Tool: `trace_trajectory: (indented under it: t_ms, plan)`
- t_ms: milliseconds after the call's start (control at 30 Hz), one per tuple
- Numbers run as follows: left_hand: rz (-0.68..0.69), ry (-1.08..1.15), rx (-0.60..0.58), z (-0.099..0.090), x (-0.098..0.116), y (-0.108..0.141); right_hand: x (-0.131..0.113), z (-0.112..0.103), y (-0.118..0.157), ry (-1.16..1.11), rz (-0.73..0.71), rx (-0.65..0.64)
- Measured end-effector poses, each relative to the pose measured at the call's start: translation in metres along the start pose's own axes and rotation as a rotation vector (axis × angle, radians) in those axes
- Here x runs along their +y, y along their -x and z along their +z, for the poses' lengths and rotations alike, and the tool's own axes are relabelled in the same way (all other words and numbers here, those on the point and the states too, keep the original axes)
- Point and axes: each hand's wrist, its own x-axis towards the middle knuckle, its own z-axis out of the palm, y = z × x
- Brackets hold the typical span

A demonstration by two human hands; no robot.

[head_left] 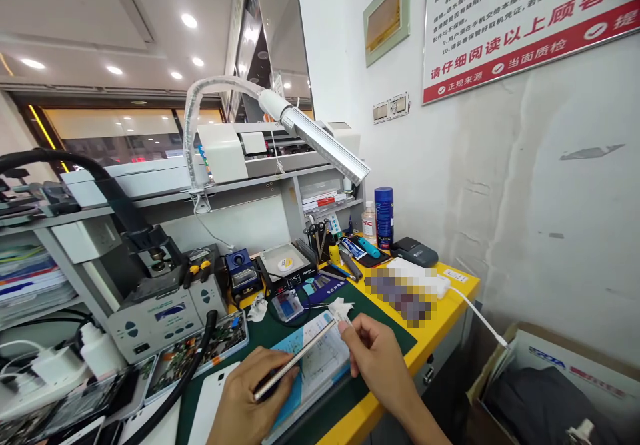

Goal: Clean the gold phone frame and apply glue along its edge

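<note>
Left hand [260, 386] clamped on the phone [296, 359], seen edge-on over the pad [323, 363] on the counter [437, 321]. Right hand [374, 353] at the phone's far end near the tissue [341, 306], thumb and fingers drawn in; can't tell if they grip anything. Step looks like working that end. Next move probably calls for a steady left hold, light right fingers.

The view contains two bare hands — one left hand [250, 388] and one right hand [377, 358] — with one slim flat device [296, 358]. The count at the workbench is one gooseneck bar lamp [325, 141], one blue can [384, 218], one clear labelled bottle [369, 223] and one yellow bottle [335, 253]. Elsewhere there are one printed wall sign [530, 31], one framed picture [384, 21], two wall plates [381, 112], one cardboard box [474, 398] and five directly visible ceiling lights [189, 21].
</note>
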Motion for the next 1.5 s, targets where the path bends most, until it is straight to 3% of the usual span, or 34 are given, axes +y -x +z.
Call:
trace_trajectory:
  t_ms: [200,300,400,567,633,733,900,1033,1300,1367,1500]
  plan:
    - [-0.131,0.023,-0.066,-0.004,0.007,-0.003,-0.006,0.0,0.004,-0.036,-0.03,-0.012]
    - [-0.199,0.034,-0.03,-0.007,0.006,-0.003,-0.006,-0.007,0.003,-0.055,-0.014,0.034]
    - [-0.273,0.016,0.122,-0.011,0.0,-0.001,-0.005,-0.015,0.002,-0.092,0.019,0.076]
    - [-0.37,-0.073,0.478,-0.025,-0.009,0.003,-0.006,-0.021,0.005,-0.157,0.034,0.109]
    - [-0.361,-0.109,0.556,-0.028,-0.008,0.004,-0.007,-0.019,0.007,-0.164,0.033,0.114]
    - [-0.215,-0.122,0.524,-0.027,0.0,0.004,-0.011,-0.01,0.013,-0.181,0.038,0.065]
    - [0.099,-0.05,0.34,-0.022,0.015,0.0,-0.026,0.016,0.029,-0.249,0.043,-0.104]
    - [0.238,-0.033,0.248,-0.019,0.022,-0.004,-0.042,0.039,0.044,-0.232,0.027,-0.192]
    - [0.319,-0.016,0.221,-0.017,0.019,-0.002,-0.051,0.078,0.056,-0.158,-0.037,-0.13]
    - [0.324,-0.009,0.215,-0.017,0.018,-0.001,-0.049,0.082,0.055,-0.135,-0.003,-0.102]
    - [0.33,0.003,0.202,-0.017,0.019,-0.001,-0.043,0.082,0.052,-0.066,-0.05,-0.17]
